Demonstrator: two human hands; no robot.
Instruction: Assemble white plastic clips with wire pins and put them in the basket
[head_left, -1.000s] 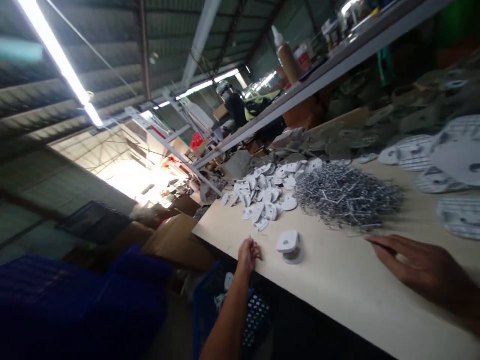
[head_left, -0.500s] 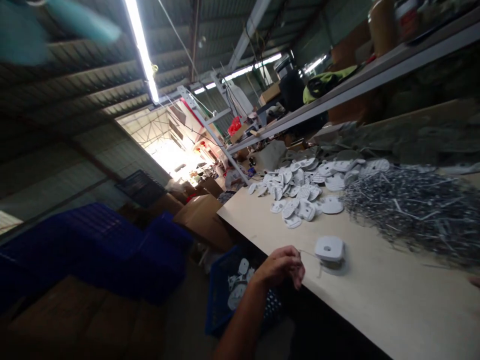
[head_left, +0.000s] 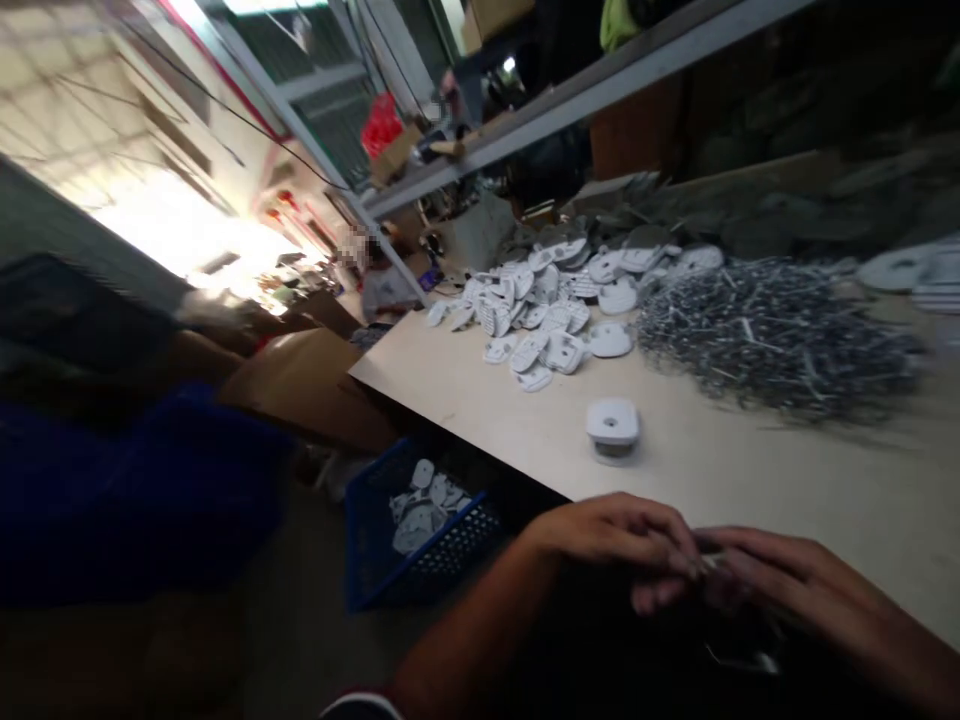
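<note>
My left hand (head_left: 615, 535) and my right hand (head_left: 780, 580) meet at the near edge of the pale table (head_left: 750, 470), fingers pinched together around something small that I cannot make out. A short stack of white plastic pieces (head_left: 613, 427) stands on the table just beyond them. Farther back lie a heap of white plastic pieces (head_left: 547, 310) and a big pile of thin metal pins (head_left: 772, 335).
A blue crate (head_left: 409, 530) with several white pieces sits on the floor below the table's left end. Cardboard boxes (head_left: 300, 385) and dark blue crates (head_left: 135, 490) stand to the left. A grey shelf (head_left: 600, 85) runs above the table's far side.
The view dropped down and swung. My right hand came back from the right and joined my left hand at the near table edge, fingertips together.
</note>
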